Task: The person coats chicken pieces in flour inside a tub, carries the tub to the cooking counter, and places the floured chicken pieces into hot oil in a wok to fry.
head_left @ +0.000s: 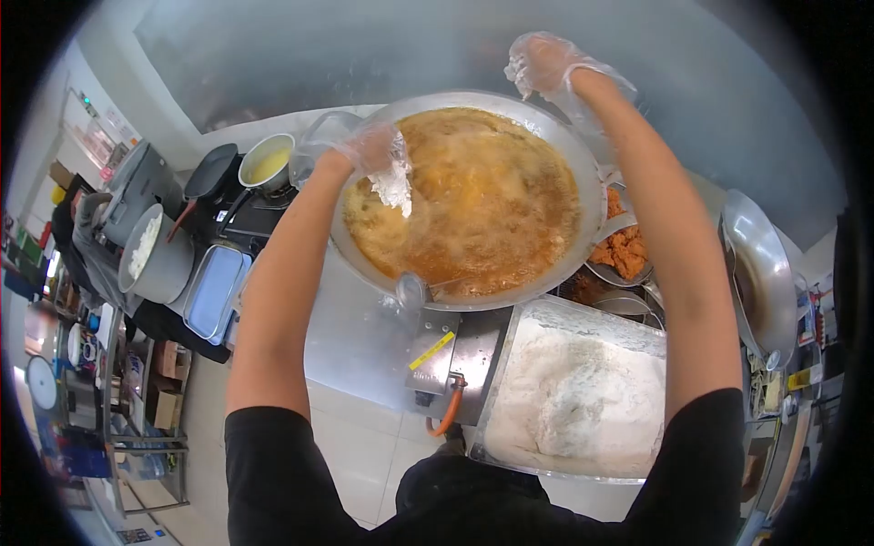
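My left hand (371, 153), in a loose clear plastic glove, reaches over the left side of a wide metal wok (592, 196) of bubbling brown oil (492, 196). Its closed fingers appear to hold a ragged, white, flour-coated piece of food (394, 185) above the oil. My right hand (548, 65), gloved the same way, is raised beyond the wok's far right rim. Its fingers are curled and caked with white flour; whether a piece is inside them is hidden. A tray (496, 400) of white flour (583, 387) stands in front of the wok, to the right.
Browned fried pieces (626, 252) lie in a strainer right of the wok. Another wok (760, 273) stands at far right. To the left are a saucepan (267, 164) of yellow liquid, a dark pan (211, 173), a pot (159, 259) with white contents and a rectangular tray (217, 289).
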The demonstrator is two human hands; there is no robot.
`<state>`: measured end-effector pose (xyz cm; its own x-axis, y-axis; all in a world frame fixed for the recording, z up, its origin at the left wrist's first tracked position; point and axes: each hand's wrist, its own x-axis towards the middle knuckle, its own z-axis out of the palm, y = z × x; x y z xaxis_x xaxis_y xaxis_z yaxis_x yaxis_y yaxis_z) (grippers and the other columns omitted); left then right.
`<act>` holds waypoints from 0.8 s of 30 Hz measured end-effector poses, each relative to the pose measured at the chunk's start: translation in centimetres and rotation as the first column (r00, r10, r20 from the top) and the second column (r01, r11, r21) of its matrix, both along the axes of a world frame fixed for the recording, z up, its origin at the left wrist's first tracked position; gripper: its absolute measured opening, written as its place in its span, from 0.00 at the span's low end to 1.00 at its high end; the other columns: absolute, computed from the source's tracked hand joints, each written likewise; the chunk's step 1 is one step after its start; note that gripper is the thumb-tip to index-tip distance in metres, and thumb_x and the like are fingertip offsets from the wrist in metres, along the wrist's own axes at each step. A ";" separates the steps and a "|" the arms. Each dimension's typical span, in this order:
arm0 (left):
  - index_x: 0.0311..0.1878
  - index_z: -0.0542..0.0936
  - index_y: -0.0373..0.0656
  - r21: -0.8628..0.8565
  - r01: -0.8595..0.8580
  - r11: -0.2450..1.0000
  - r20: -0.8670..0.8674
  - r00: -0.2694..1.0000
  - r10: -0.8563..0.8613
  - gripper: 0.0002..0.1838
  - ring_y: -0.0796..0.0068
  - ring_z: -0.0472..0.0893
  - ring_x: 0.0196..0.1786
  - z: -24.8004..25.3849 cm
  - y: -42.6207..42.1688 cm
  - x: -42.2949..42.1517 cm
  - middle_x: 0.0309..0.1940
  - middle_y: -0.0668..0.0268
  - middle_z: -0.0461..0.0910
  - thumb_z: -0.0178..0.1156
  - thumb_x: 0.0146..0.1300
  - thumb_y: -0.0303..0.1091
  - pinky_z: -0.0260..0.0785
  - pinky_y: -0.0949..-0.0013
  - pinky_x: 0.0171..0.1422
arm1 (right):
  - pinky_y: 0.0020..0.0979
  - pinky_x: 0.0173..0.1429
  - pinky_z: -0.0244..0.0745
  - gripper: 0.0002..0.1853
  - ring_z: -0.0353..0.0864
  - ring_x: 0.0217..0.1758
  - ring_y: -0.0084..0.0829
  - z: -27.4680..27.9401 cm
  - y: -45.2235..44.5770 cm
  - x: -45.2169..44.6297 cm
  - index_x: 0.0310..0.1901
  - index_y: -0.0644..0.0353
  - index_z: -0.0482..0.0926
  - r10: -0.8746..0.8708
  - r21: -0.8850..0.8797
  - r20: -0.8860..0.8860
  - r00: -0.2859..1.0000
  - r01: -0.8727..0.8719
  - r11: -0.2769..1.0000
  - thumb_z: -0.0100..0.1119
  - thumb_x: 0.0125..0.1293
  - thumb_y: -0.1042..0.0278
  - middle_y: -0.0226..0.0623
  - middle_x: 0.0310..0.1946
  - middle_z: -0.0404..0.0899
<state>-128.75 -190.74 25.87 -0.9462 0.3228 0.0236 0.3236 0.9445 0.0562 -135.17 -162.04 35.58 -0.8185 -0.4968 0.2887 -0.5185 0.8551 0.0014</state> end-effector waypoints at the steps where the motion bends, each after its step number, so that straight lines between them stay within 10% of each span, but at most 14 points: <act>1: 0.37 0.80 0.35 0.050 -0.020 0.999 -0.019 1.000 0.021 0.12 0.57 0.79 0.41 0.5 0.5 0.7 0.37 0.51 0.80 0.56 0.46 0.24 0.72 0.63 0.44 | 0.33 0.55 0.72 0.17 0.78 0.47 0.38 0.6 0.9 0.6 0.46 0.57 0.79 0.019 -0.019 -0.040 0.999 -0.020 1.000 0.58 0.52 0.73 0.42 0.44 0.79; 4: 0.37 0.81 0.38 -0.136 0.259 0.956 0.087 0.965 -0.249 0.11 0.63 0.80 0.39 3.0 0.5 -0.1 0.39 0.55 0.81 0.58 0.48 0.25 0.73 0.66 0.43 | 0.33 0.56 0.72 0.17 0.77 0.49 0.36 2.0 3.3 4.3 0.47 0.55 0.78 -0.038 -0.071 -0.258 0.965 0.020 0.997 0.55 0.54 0.75 0.41 0.45 0.78; 7: 0.35 0.81 0.41 0.338 0.012 0.941 0.039 0.999 -0.027 0.08 0.72 0.79 0.31 7.4 2.2 2.2 0.32 0.62 0.81 0.61 0.49 0.29 0.73 0.68 0.35 | 0.31 0.56 0.72 0.17 0.76 0.50 0.32 5.4 5.4 10.7 0.48 0.54 0.77 -0.135 -0.302 0.207 0.969 0.194 0.933 0.53 0.55 0.76 0.38 0.44 0.77; 9: 0.36 0.82 0.41 0.442 0.097 0.892 -0.104 0.993 -0.057 0.08 0.72 0.79 0.30 9.9 3.4 4.1 0.32 0.63 0.82 0.59 0.53 0.31 0.74 0.67 0.38 | 0.29 0.54 0.72 0.15 0.75 0.49 0.28 3.0 11.4 11.3 0.48 0.55 0.76 0.056 -0.429 -0.219 0.974 -0.147 0.891 0.53 0.57 0.74 0.35 0.44 0.77; 11: 0.37 0.81 0.40 0.468 0.025 0.884 -0.152 0.987 0.052 0.08 0.74 0.79 0.30 12.1 6.1 7.8 0.30 0.64 0.81 0.58 0.56 0.32 0.74 0.68 0.36 | 0.30 0.40 0.80 0.13 0.82 0.35 0.30 5.2 12.8 17.7 0.48 0.58 0.75 0.222 -0.666 0.203 0.954 -0.031 0.746 0.56 0.60 0.72 0.42 0.42 0.81; 13: 0.35 0.80 0.38 0.425 0.030 0.905 -0.314 0.942 0.116 0.06 0.72 0.79 0.31 13.3 13.4 15.9 0.28 0.63 0.81 0.58 0.54 0.28 0.73 0.69 0.36 | 0.29 0.39 0.80 0.15 0.83 0.38 0.34 4.0 15.0 23.4 0.49 0.53 0.75 0.215 -0.742 0.253 0.943 0.046 0.669 0.57 0.60 0.72 0.42 0.43 0.81; 18: 0.41 0.77 0.42 0.840 0.288 0.461 -0.042 0.880 -0.473 0.08 0.73 0.78 0.36 2.0 18.8 22.6 0.32 0.66 0.78 0.56 0.58 0.29 0.73 0.64 0.39 | 0.40 0.55 0.69 0.16 0.73 0.54 0.42 -10.3 26.6 29.0 0.47 0.58 0.74 0.467 -0.711 0.440 0.767 -0.021 0.703 0.55 0.61 0.59 0.45 0.48 0.75; 19: 0.43 0.76 0.43 0.750 0.289 0.595 0.020 0.889 -0.457 0.10 0.71 0.78 0.40 -1.5 20.3 24.3 0.35 0.64 0.78 0.57 0.57 0.28 0.72 0.64 0.43 | 0.40 0.57 0.68 0.16 0.73 0.52 0.41 -13.2 27.9 30.6 0.46 0.59 0.74 0.179 -0.303 0.297 0.938 -0.085 0.949 0.58 0.59 0.60 0.43 0.45 0.75; 22: 0.56 0.69 0.40 0.585 0.026 0.811 0.468 0.806 -0.363 0.26 0.60 0.72 0.54 -13.0 24.1 28.0 0.49 0.54 0.73 0.60 0.52 0.36 0.64 0.61 0.60 | 0.40 0.68 0.57 0.30 0.64 0.64 0.43 -24.7 31.4 33.7 0.59 0.59 0.67 -0.133 0.048 0.825 0.549 0.165 0.985 0.63 0.52 0.64 0.47 0.60 0.65; 24: 0.62 0.62 0.37 0.275 0.217 0.937 0.488 0.808 -0.330 0.38 0.58 0.68 0.60 -20.5 26.3 28.3 0.56 0.49 0.68 0.64 0.50 0.44 0.56 0.61 0.67 | 0.38 0.69 0.56 0.40 0.59 0.67 0.44 -35.8 35.0 36.4 0.66 0.62 0.56 -0.149 0.062 0.775 0.614 0.160 0.985 0.63 0.53 0.60 0.52 0.66 0.56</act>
